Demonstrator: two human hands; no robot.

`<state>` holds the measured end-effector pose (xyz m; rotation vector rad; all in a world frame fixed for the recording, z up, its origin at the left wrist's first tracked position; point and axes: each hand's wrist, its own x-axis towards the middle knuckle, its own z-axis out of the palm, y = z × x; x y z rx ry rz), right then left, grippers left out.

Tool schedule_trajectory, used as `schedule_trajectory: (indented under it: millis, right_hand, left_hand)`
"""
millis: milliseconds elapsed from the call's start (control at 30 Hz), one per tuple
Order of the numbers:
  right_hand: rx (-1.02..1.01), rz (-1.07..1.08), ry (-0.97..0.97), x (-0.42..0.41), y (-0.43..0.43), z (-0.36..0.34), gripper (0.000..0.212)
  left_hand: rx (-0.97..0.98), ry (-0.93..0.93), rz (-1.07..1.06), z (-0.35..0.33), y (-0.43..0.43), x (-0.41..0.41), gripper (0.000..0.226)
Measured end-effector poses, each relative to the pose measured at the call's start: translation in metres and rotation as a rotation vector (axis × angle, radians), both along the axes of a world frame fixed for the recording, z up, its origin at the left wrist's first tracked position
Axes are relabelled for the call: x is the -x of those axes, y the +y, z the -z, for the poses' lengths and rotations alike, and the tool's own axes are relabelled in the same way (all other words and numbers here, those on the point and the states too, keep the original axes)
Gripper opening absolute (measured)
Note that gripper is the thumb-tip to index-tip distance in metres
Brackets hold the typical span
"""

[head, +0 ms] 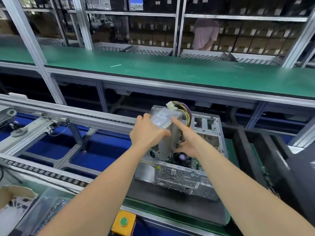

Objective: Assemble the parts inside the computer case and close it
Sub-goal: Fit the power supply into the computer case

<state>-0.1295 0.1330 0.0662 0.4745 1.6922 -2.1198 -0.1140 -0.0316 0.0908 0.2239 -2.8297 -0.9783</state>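
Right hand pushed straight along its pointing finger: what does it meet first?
The grey metal power supply box: the right hand's index finger appears to rest on its side, though depth is unclear.

Silver-grey on the power supply (164, 135), white on its label (160, 119) and connector (171, 105); yellow, purple and black in the cables (187, 110). Grey metal computer case (192, 178), honeycomb-perforated vent (170, 174). Green bench (170, 68) top. Yellow box (117, 225), green button (124, 221).

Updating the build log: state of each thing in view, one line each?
Power supply, lifted, tilted over the case, not seated.
Computer case, on its side, open, cover off.
Cables, loose, white plug free in the air.
Left grip, curled round the supply's upper end.
Right grip, holding the supply's lower side, forefinger straight.
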Motion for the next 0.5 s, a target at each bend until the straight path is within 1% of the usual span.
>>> schedule_trajectory:
  millis: [100, 234, 334, 367, 500]
  right_hand:
    - [0.036, 0.029, -0.008, 0.002, -0.002, 0.012, 0.147]
    - [0.036, 0.027, -0.016, 0.006, -0.006, 0.028, 0.133]
    - [-0.008, -0.004, -0.025, 0.014, -0.007, 0.036, 0.138]
    - [-0.03, -0.021, -0.022, 0.017, -0.007, 0.037, 0.137]
    - [-0.118, -0.097, 0.006, 0.031, -0.01, 0.042, 0.121]
  left_hand:
    - [0.063, -0.009, 0.018, 0.005, 0.003, 0.0, 0.098]
    - [0.179, -0.037, 0.025, 0.015, 0.006, 0.002, 0.101]
    - [0.274, -0.053, -0.01, 0.021, 0.007, 0.004, 0.106]
    - [0.301, -0.059, -0.021, 0.022, 0.006, 0.006, 0.105]
    - [0.345, -0.062, -0.068, 0.025, 0.004, 0.01, 0.093]
